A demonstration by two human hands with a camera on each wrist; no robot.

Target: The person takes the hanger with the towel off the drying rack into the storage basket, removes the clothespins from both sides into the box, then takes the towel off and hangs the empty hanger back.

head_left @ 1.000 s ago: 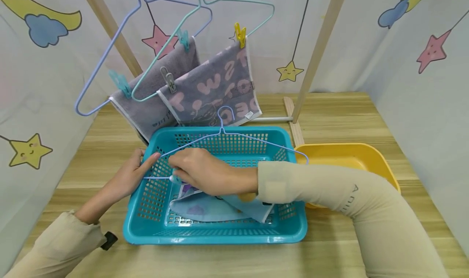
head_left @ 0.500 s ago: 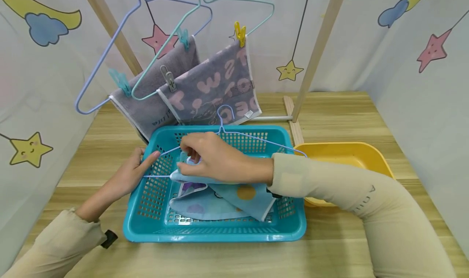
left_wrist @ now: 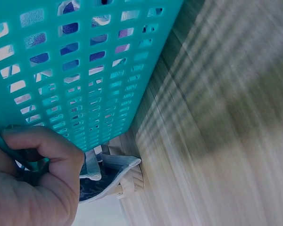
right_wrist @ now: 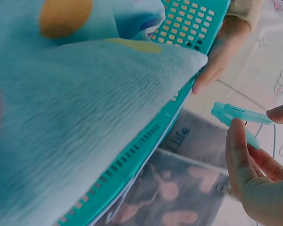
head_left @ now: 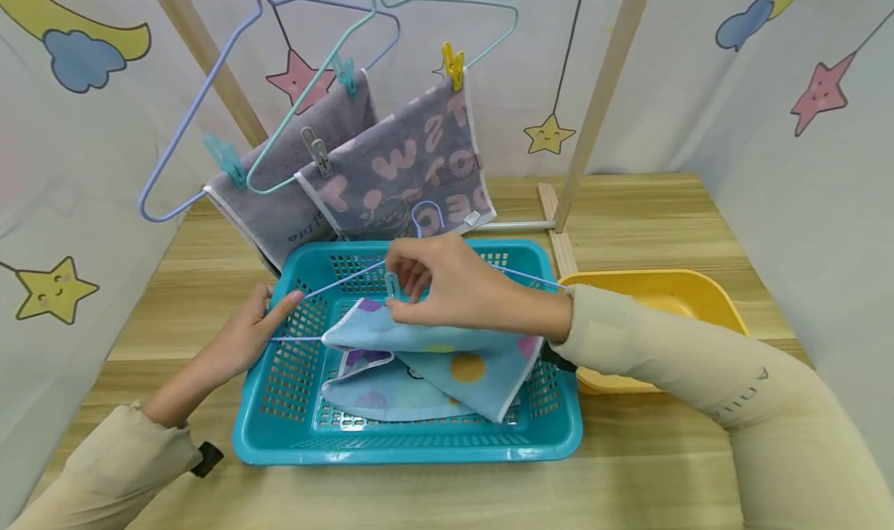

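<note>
Lt.-blue towel (head_left: 447, 338) is draped over lower bar of blue hanger (head_left: 296, 338), which is laid across teal basket (head_left: 412, 456) w/ folds of blue cloth (head_left: 401, 403) seen inside, below. Hanger's L end is held at basket rim by curled fingers of L hand (head_left: 250, 326). Teal clothespin (right_wrist: 236, 113) is pinched betw. thumb & fingertips of R hand (head_left: 454, 283), clear of towel per R wrist view.

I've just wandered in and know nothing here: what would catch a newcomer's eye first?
Probably the turquoise perforated plastic basket in the middle, with a pale-blue spotted cloth partly in it. Over it, the right hand holds a small turquoise plastic clothespin. Behind, two grey lettered towels hang.
</note>
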